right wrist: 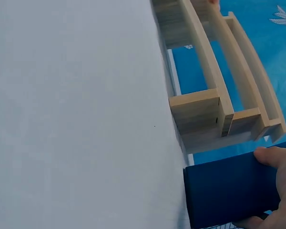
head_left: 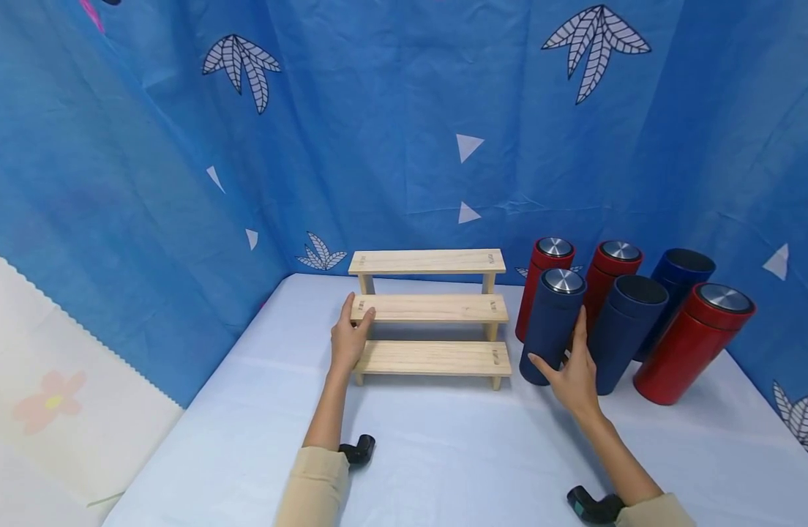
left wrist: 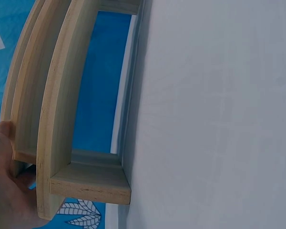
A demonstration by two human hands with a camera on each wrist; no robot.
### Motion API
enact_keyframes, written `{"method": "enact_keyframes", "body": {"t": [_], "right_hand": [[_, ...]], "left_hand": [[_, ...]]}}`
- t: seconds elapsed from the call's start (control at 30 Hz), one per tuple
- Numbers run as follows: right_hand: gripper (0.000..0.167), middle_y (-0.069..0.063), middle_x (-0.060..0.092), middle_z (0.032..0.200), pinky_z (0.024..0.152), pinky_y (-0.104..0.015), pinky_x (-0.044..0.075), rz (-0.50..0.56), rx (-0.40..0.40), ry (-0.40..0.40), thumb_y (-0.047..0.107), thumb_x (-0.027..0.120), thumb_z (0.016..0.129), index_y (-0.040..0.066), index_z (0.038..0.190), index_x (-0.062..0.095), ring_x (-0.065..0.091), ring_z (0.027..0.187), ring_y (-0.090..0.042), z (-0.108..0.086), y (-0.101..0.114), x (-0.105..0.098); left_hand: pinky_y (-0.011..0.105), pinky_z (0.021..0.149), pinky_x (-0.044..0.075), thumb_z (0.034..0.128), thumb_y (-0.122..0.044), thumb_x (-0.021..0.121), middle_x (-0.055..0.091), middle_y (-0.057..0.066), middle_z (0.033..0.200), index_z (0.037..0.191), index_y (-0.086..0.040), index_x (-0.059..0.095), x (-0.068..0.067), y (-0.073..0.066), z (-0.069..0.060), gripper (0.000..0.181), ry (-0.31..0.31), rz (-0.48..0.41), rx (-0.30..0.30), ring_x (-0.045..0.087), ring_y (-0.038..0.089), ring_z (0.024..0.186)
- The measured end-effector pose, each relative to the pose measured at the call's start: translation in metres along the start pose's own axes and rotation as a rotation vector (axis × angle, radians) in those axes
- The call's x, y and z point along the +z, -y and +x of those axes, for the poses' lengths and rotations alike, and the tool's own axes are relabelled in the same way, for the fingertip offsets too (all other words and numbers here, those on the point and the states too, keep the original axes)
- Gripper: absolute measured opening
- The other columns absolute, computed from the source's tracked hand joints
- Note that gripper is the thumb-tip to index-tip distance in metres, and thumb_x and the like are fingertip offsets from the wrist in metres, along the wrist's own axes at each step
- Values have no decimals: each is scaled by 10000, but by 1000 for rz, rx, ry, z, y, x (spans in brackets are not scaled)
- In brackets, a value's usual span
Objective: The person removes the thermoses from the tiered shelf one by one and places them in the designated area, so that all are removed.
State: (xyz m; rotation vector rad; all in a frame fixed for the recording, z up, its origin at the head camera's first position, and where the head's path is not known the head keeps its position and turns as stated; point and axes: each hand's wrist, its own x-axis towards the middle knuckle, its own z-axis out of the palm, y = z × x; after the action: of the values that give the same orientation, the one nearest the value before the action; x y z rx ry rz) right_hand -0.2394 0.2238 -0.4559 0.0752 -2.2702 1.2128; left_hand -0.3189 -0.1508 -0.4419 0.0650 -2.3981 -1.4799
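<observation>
A three-step wooden stand (head_left: 437, 308) is on the white table, and my left hand (head_left: 348, 342) grips the left end of its middle step. In the left wrist view, part of the left hand (left wrist: 12, 186) is hidden behind the pale planks (left wrist: 55, 109). To the right of the stand, my right hand (head_left: 577, 373) holds a dark blue thermos (head_left: 552, 329) with a silver-topped lid, thumb and fingers on either side. The right wrist view shows that thermos (right wrist: 229, 188) side-on, its base at the tabletop, with the right hand (right wrist: 281, 186) around its upper part.
Around the held thermos stand red thermoses (head_left: 541, 293) (head_left: 604, 278) (head_left: 694, 344) and blue ones (head_left: 624, 329) (head_left: 686, 274), close together on the right. A blue patterned curtain (head_left: 404, 146) hangs behind the table (head_left: 443, 454). Pale floral cloth (head_left: 55, 366) lies at left.
</observation>
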Motion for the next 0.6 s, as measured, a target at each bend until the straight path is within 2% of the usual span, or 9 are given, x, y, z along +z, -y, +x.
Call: {"method": "enact_keyframes", "body": {"t": [0.3, 0.6], "right_hand": [[1176, -166, 177, 1504, 899, -631, 337, 9, -28, -13, 46, 795, 709, 284, 1487, -54, 325, 1257, -470, -2, -6, 6], [1171, -172, 177, 1504, 908, -623, 334, -3, -10, -20, 55, 794, 714, 286, 1486, -56, 324, 1258, -471, -4, -6, 7]], "left_hand": [[487, 902, 424, 890, -514, 526, 409, 179, 1392, 1466, -179, 264, -4, 0, 1, 716, 2, 2, 0, 491, 341, 1151], [487, 915, 419, 893, -517, 516, 399, 182, 1399, 1467, -164, 260, -4, 2, 1, 720, 3, 6, 16, 468, 348, 1185]]}}
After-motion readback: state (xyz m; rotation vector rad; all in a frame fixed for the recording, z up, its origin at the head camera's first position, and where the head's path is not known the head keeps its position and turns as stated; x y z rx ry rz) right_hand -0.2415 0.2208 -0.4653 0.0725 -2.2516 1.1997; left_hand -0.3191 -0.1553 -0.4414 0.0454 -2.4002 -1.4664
